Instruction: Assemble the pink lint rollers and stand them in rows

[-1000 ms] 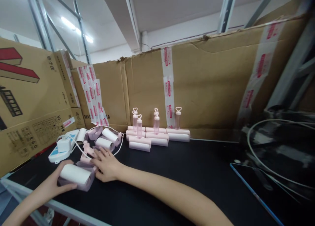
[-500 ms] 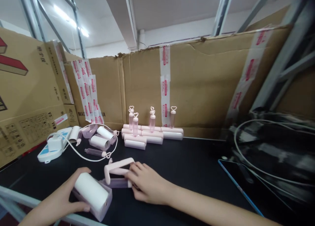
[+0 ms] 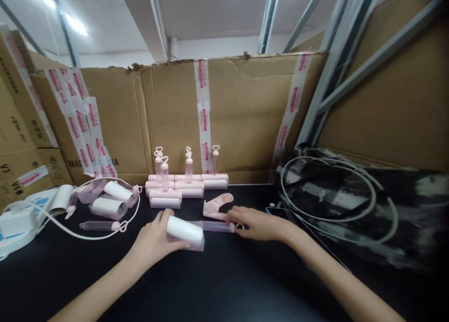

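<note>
My left hand is closed around a lint roller refill case, a translucent mauve holder with a white paper roll lying in it. A translucent mauve handle with a heart-shaped ring extends from the right side of the holder. The fingers of my right hand close on the ring end of this handle. Just behind it rests a pale pink plastic cover, its angled flap raised; my right fingertips touch or nearly touch its right end.
Several assembled pink lint rollers stand in rows behind, handles upright. Loose rolls and holders and a separate handle lie left, beside a white power strip and cable. At right are a coiled cable and black plastic. Cardboard walls the back.
The view has turned right. Both hands have moved farther over the table. The holder with its roll now lies in line with the handle, and the pink cover sits behind it.
</note>
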The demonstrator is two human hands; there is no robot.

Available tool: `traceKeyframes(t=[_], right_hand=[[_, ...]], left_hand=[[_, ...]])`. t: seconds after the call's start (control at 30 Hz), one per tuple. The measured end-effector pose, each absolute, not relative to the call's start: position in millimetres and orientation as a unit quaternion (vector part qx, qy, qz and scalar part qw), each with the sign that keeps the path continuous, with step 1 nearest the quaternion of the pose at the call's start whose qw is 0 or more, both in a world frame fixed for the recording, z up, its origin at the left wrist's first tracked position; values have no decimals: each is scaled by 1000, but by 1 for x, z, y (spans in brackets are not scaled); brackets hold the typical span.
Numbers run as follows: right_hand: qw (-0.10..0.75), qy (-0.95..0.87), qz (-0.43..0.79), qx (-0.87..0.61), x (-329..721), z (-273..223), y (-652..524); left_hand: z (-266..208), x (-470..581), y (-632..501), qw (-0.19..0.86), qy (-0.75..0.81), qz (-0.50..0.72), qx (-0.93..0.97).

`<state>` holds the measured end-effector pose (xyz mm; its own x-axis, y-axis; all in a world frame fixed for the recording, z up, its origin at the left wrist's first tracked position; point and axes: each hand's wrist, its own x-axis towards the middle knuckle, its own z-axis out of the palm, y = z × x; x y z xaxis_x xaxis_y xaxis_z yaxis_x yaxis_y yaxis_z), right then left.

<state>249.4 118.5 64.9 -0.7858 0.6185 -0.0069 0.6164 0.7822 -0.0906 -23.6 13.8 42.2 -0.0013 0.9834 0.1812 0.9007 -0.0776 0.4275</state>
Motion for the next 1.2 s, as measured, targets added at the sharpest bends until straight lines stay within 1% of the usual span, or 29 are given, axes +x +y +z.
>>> traceKeyframes(t=[0.1,0.17,0.27,0.37,0.43,0.53,0.63,0.73,0.77,0.83,0.9,0.93,0.97,1.03,1.07,1.1,1.13,1.2], right_hand=[[20,-933,32,-358,265,60,132],[29,-927,21,-373,273,58,135],[49,-922,5,-384,276,61,131],[102,-921,-34,-376,267,64,123],[132,-920,-59,-363,257,61,118],[126,-918,-57,-372,242,49,113],[109,-918,-33,-380,237,38,111],[109,-923,-15,-368,242,40,112],[120,-922,-10,-367,244,44,113],[194,-907,-3,-374,248,53,116],[283,-873,-13,-398,250,58,120],[290,-859,-31,-421,251,59,121],[263,-853,-53,-448,251,58,123],[142,-857,-88,-488,251,55,125],[88,-861,-94,-492,251,54,125],[53,-867,-92,-488,251,55,124],[39,-873,-86,-478,252,57,122],[29,-888,-70,-453,255,67,115]], left_hand=[[43,-9,32,64,674,199,708],[40,-7,37,66,674,201,708],[32,-13,37,104,654,236,711],[24,-21,33,141,620,275,721],[21,-23,33,149,622,279,716],[21,-25,36,138,635,273,709],[24,-32,41,99,636,261,720],[26,-40,45,82,645,250,717],[26,-42,47,84,646,249,716],[24,-46,48,77,638,260,721],[24,-47,47,25,620,302,724],[24,-47,46,-10,598,333,729],[24,-47,43,-42,565,363,739],[25,-43,36,-76,470,400,783],[26,-40,31,-71,418,401,812],[26,-35,25,-52,378,394,836],[26,-29,20,-16,356,385,851],[25,-16,10,107,357,387,843]])
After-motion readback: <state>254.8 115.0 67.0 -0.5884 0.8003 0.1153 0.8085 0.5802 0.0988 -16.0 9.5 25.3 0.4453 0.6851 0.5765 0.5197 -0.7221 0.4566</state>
